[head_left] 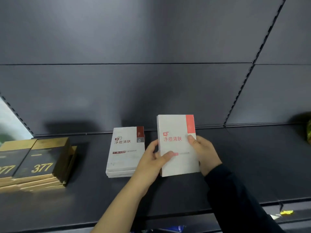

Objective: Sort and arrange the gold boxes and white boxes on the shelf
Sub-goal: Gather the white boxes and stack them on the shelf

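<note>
A white box with a pink-red corner [175, 145] is held upright above the dark shelf [252, 165]. My left hand [151, 162] grips its left edge and my right hand [203, 152] grips its right edge. Just to the left, a small stack of white boxes with a dark red corner [124, 152] lies flat on the shelf. At the far left lie stacks of gold boxes with black fronts marked 377 [42, 163].
The shelf's dark back panel [151, 89] rises behind the boxes. A slotted upright [249, 78] runs at the right. A green-yellow object [308, 132] shows at the right edge. Yellow scraps [286, 212] lie below the shelf's front lip.
</note>
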A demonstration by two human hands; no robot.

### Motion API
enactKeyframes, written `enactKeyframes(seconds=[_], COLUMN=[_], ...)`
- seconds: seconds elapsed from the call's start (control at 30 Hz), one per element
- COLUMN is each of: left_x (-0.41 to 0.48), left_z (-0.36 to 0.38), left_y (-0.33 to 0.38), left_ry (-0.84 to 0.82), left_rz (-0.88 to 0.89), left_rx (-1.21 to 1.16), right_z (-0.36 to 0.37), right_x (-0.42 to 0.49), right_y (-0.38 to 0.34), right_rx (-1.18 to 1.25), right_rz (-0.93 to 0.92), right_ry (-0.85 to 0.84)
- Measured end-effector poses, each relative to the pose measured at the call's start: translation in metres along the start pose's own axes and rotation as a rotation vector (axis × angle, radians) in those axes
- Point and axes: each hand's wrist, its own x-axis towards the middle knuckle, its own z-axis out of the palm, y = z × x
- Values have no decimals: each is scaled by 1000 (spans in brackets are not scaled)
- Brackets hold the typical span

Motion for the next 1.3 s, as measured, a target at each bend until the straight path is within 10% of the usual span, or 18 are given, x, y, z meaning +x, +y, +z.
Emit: enactKeyframes(seconds=[0.17, 0.37, 0.7, 0.93, 1.1, 1.3], left_x=[-10, -10, -4, -6, -6, -8], left_z=[-35, -89, -90, -91, -93, -96], left_y=[21, 36, 18, 21, 23, 26], left_ry=[193, 406, 391, 362, 358, 337], left_rz=[107, 146, 85, 94, 93, 59], left_rx=[56, 35, 78, 61, 19, -28], right_z=[26, 15, 28, 14, -4, 8], right_x=[9, 40, 39, 30, 31, 28], right_y=[-6, 46, 43, -38, -80, -91], right_rx=[224, -1184, -1729, -843, -275, -241], right_rz=[50, -6, -274, -485, -323, -249], right_ry=[-111, -262, -256, 253, 215, 63])
